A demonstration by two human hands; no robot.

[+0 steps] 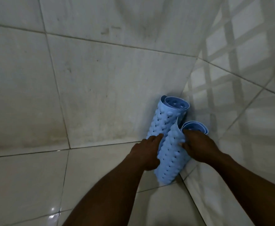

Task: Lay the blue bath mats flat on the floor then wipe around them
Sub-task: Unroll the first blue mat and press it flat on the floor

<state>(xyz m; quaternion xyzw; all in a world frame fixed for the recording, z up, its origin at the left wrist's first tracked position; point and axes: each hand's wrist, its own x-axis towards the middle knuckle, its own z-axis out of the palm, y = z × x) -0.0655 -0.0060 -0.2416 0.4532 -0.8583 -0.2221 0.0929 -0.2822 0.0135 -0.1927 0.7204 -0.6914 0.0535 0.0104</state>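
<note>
Two light-blue rubber bath mats with bumps and small holes stand rolled up in the corner where two tiled walls meet the floor. The far roll (166, 118) leans against the left wall. The near roll (171, 154) stands in front of it, its loose flap peeling outward. My left hand (147, 152) presses against the near roll's left side, fingers reaching toward the far roll. My right hand (198, 145) grips the near roll from the right, near its open top.
Glossy pale floor tiles (35, 185) spread to the lower left. The left wall (84, 79) is stained white tile. The right wall (239, 111) reflects a window grid. The corner hems the mats in on two sides.
</note>
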